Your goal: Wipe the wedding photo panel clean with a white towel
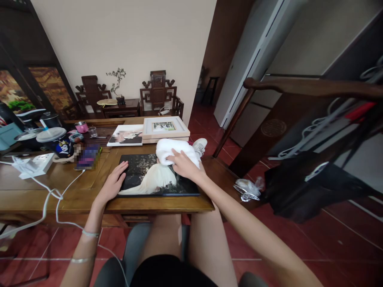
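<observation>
A dark photo panel (155, 185) showing a pale flowing dress lies flat at the wooden table's front edge. Flat against the panel's left edge rests my left hand (115, 181), fingers stretched out and holding nothing. My right hand (182, 163) grips a folded white towel (172, 147) and presses it on the panel's upper right part. The towel hides that corner, and some of my right fingers are tucked out of sight in its folds.
Behind the panel lie a white-framed picture (146, 123) and a smaller photo print (131, 139). Left are a phone (88, 157) on a cable, a power strip (38, 165) and a lidded tub (51, 134). A wooden chair (269, 119) stands right.
</observation>
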### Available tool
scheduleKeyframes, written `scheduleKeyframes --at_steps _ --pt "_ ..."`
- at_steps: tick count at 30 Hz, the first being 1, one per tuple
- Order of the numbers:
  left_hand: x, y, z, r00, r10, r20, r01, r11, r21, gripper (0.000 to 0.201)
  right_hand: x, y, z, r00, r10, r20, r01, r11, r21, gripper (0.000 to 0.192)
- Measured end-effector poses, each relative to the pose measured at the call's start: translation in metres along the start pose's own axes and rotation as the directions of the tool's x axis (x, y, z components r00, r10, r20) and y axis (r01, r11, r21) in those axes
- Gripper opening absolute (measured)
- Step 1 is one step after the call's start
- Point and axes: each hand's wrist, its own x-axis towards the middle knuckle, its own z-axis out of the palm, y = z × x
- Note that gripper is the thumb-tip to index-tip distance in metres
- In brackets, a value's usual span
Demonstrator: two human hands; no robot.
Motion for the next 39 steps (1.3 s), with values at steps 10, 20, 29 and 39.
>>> scheduleKeyframes --at_steps 10,20,29,39 --pt "-0.001 0.003 0.001 1.000 -0.017 -0.013 0.017 1.000 0.011 0.047 -0.090 -0.064 -0.016 0.971 -0.231 0.055 0.225 0.968 0.109 0.054" --pt "0.000 -0.002 0.003 1.000 -0.009 -0.021 0.009 1.000 -0.004 0.046 -0.041 0.003 -0.009 0.974 -0.226 -0.010 0.226 0.967 0.121 0.054" --pt "0.000 -0.001 0.002 1.000 -0.021 -0.013 0.021 1.000 -0.006 0.047 -0.005 0.012 0.001 0.999 -0.046 -0.018 0.046 0.999 0.009 0.057" --pt "0.000 0.000 0.003 1.000 -0.013 -0.014 0.013 1.000 -0.012 0.048 -0.093 -0.039 -0.021 0.944 -0.320 0.077 0.306 0.940 0.151 0.052"
